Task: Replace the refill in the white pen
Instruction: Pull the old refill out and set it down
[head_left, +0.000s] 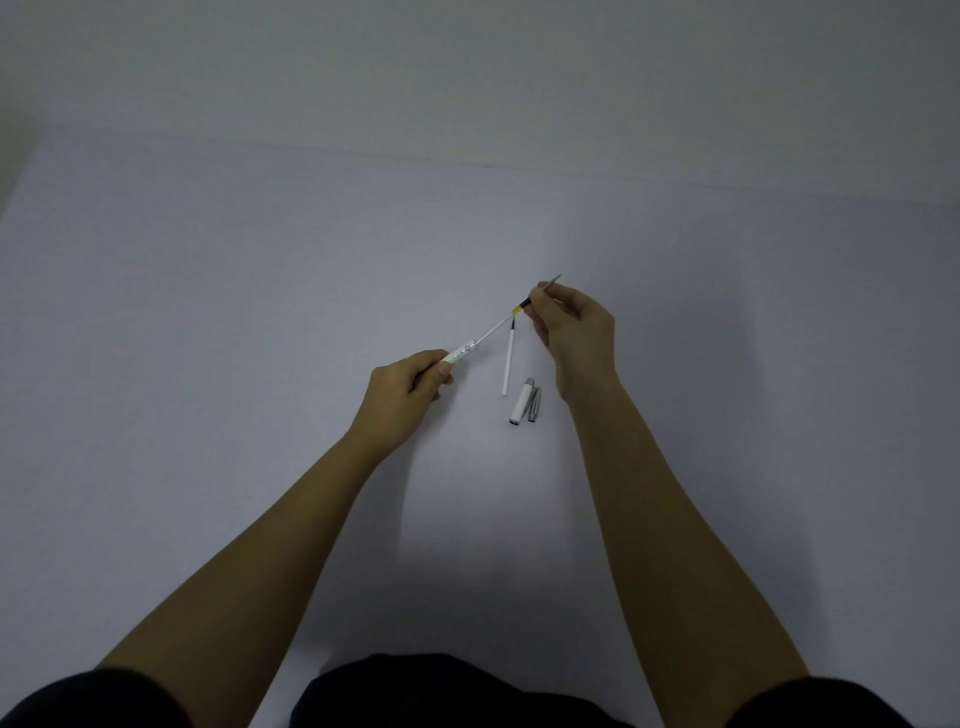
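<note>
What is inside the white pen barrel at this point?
A thin refill runs out of the white pen barrel toward the right hand. How far it reaches inside is hidden by the barrel and left hand.

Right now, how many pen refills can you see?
2. One refill runs between the hands: the right hand pinches its tip end, its other end in the white pen barrel held by the left hand. The spare refill lies on the table between them.
</note>
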